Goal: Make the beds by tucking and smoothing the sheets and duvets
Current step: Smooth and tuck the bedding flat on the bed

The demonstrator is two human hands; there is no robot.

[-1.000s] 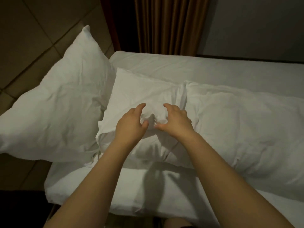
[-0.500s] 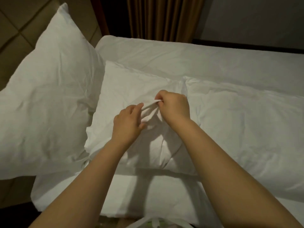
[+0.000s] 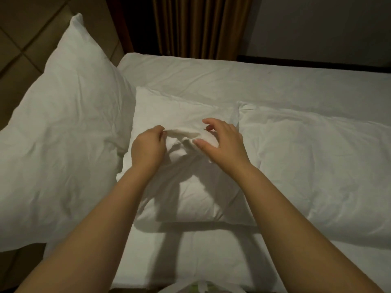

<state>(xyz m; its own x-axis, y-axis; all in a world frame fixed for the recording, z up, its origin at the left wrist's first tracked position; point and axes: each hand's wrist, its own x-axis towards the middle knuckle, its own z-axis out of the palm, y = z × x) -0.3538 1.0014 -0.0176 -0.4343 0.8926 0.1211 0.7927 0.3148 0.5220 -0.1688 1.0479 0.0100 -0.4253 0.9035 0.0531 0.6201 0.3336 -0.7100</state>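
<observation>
Step in hand, as judged: dressing the middle pillow [image 3: 186,197], taking slack out of its case.

Position: the middle pillow lies flat on the sheet [image 3: 232,81] near the head of the bed. The left pillow [image 3: 63,134] stands tilted against its left edge. The right pillow [image 3: 317,166] lies just beside it on the right, edges touching. The sheet looks flat but lightly creased towards the curtain [image 3: 201,24].

Hands: the left hand [image 3: 148,146] pinches one end of a raised fold [image 3: 182,133] of the case, fingers curled round the cloth. The right hand [image 3: 224,144] is not gripping. Its fingers are spread and relaxed, and the thumb rests against the fold's other end.

Recommendations:
- Close the right hand on the fold's free end before pulling; a one-sided pull would likely drag the pillow towards the left pillow.
- Draw the slack evenly towards the case's opening or seam; neither can be made out from here.
- Press flat with open palms from the centre outward, since the fabric appears thin and prone to creasing again.
- Recheck the sheet beneath afterwards; the pillow's shifting could wrinkle it.

Unclear: a pale item at the bottom edge cannot be identified.
</observation>
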